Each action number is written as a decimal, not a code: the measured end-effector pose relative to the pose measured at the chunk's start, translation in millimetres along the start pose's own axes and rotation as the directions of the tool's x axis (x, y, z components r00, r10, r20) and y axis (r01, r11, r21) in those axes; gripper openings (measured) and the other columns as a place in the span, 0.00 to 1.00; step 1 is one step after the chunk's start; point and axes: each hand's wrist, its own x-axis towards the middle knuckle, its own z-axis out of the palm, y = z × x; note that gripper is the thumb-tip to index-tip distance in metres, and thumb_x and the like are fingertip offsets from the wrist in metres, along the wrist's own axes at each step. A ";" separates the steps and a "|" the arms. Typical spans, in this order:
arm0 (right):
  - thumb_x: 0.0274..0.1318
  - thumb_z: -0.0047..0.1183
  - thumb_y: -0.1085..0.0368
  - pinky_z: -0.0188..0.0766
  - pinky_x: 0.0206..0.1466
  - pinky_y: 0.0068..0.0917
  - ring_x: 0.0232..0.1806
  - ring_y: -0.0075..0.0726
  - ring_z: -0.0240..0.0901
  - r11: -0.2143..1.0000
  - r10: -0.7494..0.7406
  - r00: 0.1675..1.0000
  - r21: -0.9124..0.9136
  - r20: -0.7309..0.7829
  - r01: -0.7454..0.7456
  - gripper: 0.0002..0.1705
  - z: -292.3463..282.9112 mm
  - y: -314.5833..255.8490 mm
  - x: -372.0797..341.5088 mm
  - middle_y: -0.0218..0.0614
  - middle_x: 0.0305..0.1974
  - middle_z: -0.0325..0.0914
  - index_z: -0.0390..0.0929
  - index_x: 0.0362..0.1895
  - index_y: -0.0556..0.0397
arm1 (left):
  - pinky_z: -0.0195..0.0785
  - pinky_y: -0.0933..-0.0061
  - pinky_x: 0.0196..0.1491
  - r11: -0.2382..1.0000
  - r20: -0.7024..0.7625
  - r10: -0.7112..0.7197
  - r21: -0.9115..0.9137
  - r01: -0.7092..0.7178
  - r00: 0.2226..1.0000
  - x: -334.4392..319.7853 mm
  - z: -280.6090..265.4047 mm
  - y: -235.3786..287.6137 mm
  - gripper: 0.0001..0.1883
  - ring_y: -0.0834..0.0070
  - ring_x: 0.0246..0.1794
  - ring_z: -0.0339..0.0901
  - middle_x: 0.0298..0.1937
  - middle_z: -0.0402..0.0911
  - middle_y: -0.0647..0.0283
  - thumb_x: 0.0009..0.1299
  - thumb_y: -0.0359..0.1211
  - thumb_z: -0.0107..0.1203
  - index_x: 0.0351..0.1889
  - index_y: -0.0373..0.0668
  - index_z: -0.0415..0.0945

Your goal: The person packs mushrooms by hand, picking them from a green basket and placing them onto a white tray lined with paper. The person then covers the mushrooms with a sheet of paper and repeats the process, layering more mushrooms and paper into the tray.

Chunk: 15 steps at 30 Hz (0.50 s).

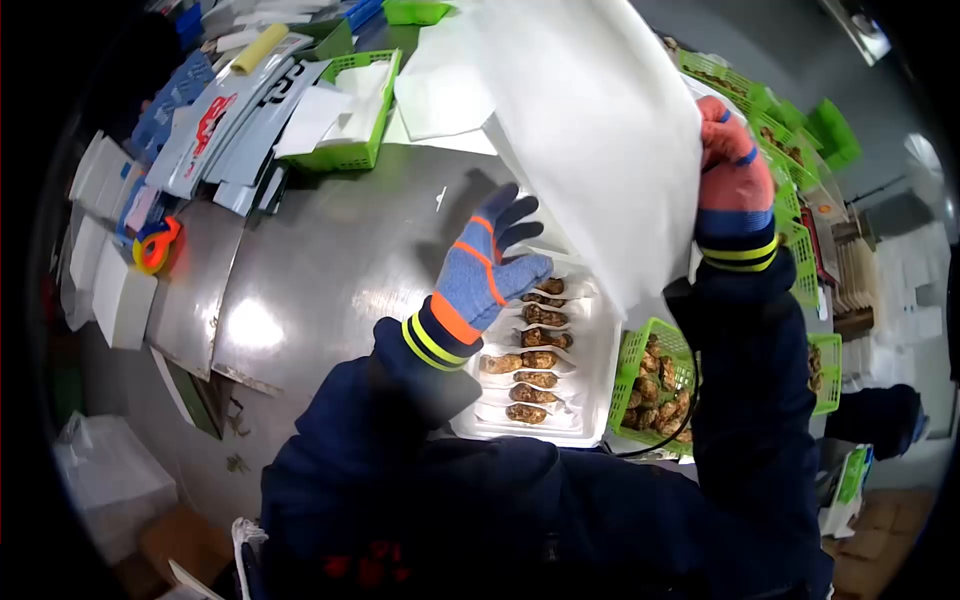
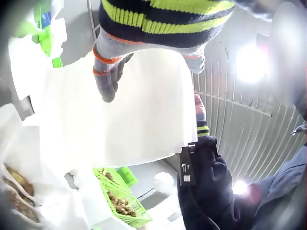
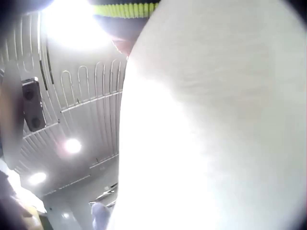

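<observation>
A large white sheet (image 1: 600, 130), thin like paper, hangs raised over the far side of the white foam tray (image 1: 597, 400). My right hand (image 1: 738, 180), in a pink and blue knit glove, grips the sheet's right edge; in the right wrist view the sheet (image 3: 216, 96) hides most of that hand. My left hand (image 1: 485, 265), in a blue glove with orange bands, hovers above the tray's left side, fingers loosely spread and holding nothing. Inside the tray, brown mottled, lumpy pieces (image 1: 527, 413) lie in rows between folds of white paper.
A green basket (image 1: 625, 380) of similar brown pieces stands right of the tray. More green baskets (image 1: 800, 260) line the right side. At the back left are a green basket with white papers (image 1: 375, 125) and grey printed packages (image 1: 215, 120). An orange and yellow tape dispenser (image 1: 155, 245) lies farther left.
</observation>
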 end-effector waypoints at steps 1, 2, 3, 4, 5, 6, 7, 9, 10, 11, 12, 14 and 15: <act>0.52 0.43 0.65 0.60 0.38 0.16 0.29 0.20 0.65 0.998 0.011 1.000 0.069 0.003 -0.012 0.05 7.7 0.1 -10.6 0.25 0.24 0.69 0.70 0.30 0.52 | 0.65 0.71 0.53 0.979 0.097 0.187 -0.099 -0.177 0.978 5.9 -0.7 -1.9 0.39 0.66 0.57 0.66 0.59 0.66 0.54 0.56 0.25 0.60 0.65 0.35 0.52; 0.51 0.43 0.66 0.61 0.39 0.16 0.30 0.21 0.66 0.989 0.070 0.997 0.132 -0.034 -0.065 0.05 20.3 -1.0 -21.3 0.26 0.25 0.70 0.70 0.30 0.52 | 0.66 0.71 0.53 0.978 0.125 0.191 -0.102 -0.179 0.974 3.4 -0.6 1.1 0.35 0.68 0.55 0.68 0.56 0.69 0.55 0.56 0.24 0.59 0.62 0.34 0.56; 0.51 0.43 0.66 0.62 0.40 0.16 0.31 0.22 0.67 0.973 0.131 0.989 0.200 -0.063 -0.116 0.04 29.9 -2.2 -28.8 0.27 0.26 0.71 0.70 0.30 0.52 | 0.66 0.72 0.53 0.978 0.148 0.197 -0.103 -0.183 0.969 -1.8 1.2 9.2 0.31 0.69 0.53 0.71 0.53 0.72 0.55 0.57 0.23 0.58 0.59 0.32 0.60; 0.51 0.43 0.67 0.64 0.42 0.19 0.33 0.25 0.69 0.947 0.183 0.982 0.279 -0.053 -0.162 0.04 35.1 7.7 -37.6 0.29 0.27 0.73 0.70 0.30 0.52 | 0.67 0.72 0.52 0.984 0.103 0.141 -0.121 -0.128 0.985 -16.0 10.1 28.6 0.23 0.72 0.47 0.74 0.47 0.77 0.57 0.59 0.24 0.58 0.53 0.31 0.67; 0.51 0.43 0.67 0.65 0.43 0.21 0.35 0.27 0.69 0.941 0.127 0.987 0.327 -0.103 -0.087 0.04 45.1 18.9 -42.5 0.31 0.29 0.73 0.70 0.30 0.52 | 0.67 0.72 0.52 0.985 0.091 0.163 -0.068 -0.157 0.983 -23.3 14.7 34.1 0.22 0.72 0.47 0.74 0.46 0.78 0.56 0.59 0.25 0.59 0.52 0.31 0.68; 0.51 0.43 0.68 0.65 0.44 0.23 0.35 0.28 0.70 0.924 0.097 0.994 0.377 -0.053 -0.070 0.04 59.1 28.2 -49.3 0.32 0.31 0.73 0.70 0.31 0.53 | 0.67 0.72 0.52 0.982 0.078 0.189 -0.013 -0.188 0.979 -30.0 18.5 38.2 0.21 0.73 0.47 0.74 0.46 0.78 0.56 0.60 0.25 0.59 0.51 0.31 0.68; 0.52 0.44 0.68 0.66 0.44 0.24 0.36 0.28 0.70 0.909 0.129 0.992 0.402 -0.011 -0.114 0.04 67.6 38.1 -52.9 0.33 0.32 0.73 0.70 0.31 0.54 | 0.67 0.71 0.52 0.975 0.068 0.216 0.041 -0.219 0.974 -35.1 19.4 42.2 0.21 0.73 0.46 0.75 0.45 0.78 0.56 0.60 0.26 0.59 0.51 0.31 0.69; 0.53 0.47 0.68 0.66 0.45 0.25 0.36 0.29 0.70 0.871 0.258 0.964 0.417 0.064 -0.260 0.04 81.0 57.2 -58.5 0.35 0.34 0.72 0.70 0.31 0.55 | 0.69 0.71 0.48 0.866 0.114 0.289 0.392 -0.310 0.951 -44.1 14.1 53.0 0.20 0.71 0.44 0.76 0.45 0.79 0.58 0.60 0.27 0.60 0.51 0.35 0.70; 0.54 0.48 0.67 0.66 0.44 0.25 0.37 0.27 0.70 0.966 0.022 0.989 -0.259 0.148 0.017 0.05 86.6 61.5 -59.3 0.34 0.33 0.73 0.72 0.32 0.56 | 0.70 0.71 0.46 0.601 0.190 0.460 0.652 -0.462 0.867 -43.3 9.4 53.1 0.19 0.71 0.42 0.77 0.44 0.79 0.58 0.60 0.27 0.60 0.50 0.36 0.72; 0.54 0.50 0.66 0.66 0.44 0.24 0.38 0.26 0.70 0.545 -0.107 0.930 -0.761 0.353 0.352 0.07 93.3 67.1 -59.8 0.32 0.33 0.73 0.73 0.34 0.56 | 0.70 0.72 0.44 0.786 0.111 0.383 0.482 -0.387 0.917 -48.2 5.8 55.0 0.17 0.72 0.40 0.77 0.41 0.79 0.59 0.61 0.27 0.59 0.48 0.36 0.72; 0.54 0.49 0.67 0.66 0.40 0.22 0.34 0.24 0.69 0.795 0.071 0.972 -0.601 0.225 0.081 0.06 108.3 79.6 -59.4 0.31 0.31 0.73 0.73 0.34 0.55 | 0.71 0.74 0.42 0.921 0.029 0.300 0.250 -0.297 0.954 -53.3 2.9 57.9 0.15 0.73 0.38 0.77 0.39 0.80 0.60 0.61 0.27 0.58 0.47 0.36 0.73; 0.54 0.49 0.66 0.67 0.39 0.21 0.34 0.23 0.70 0.886 0.199 0.946 -0.460 0.257 -0.061 0.10 123.3 83.8 -63.9 0.31 0.31 0.75 0.74 0.40 0.53 | 0.70 0.77 0.39 0.978 -0.086 0.203 0.071 -0.197 0.975 -64.0 -0.6 70.2 0.13 0.77 0.35 0.77 0.35 0.80 0.62 0.62 0.26 0.57 0.44 0.35 0.74; 0.54 0.48 0.66 0.67 0.40 0.22 0.34 0.24 0.70 0.894 0.213 0.963 -0.430 0.165 -0.124 0.11 136.8 67.6 -70.3 0.32 0.32 0.75 0.74 0.42 0.53 | 0.70 0.79 0.38 0.975 -0.123 0.193 0.133 -0.176 0.973 -69.2 -2.3 77.7 0.12 0.78 0.34 0.76 0.33 0.80 0.63 0.62 0.25 0.56 0.43 0.35 0.74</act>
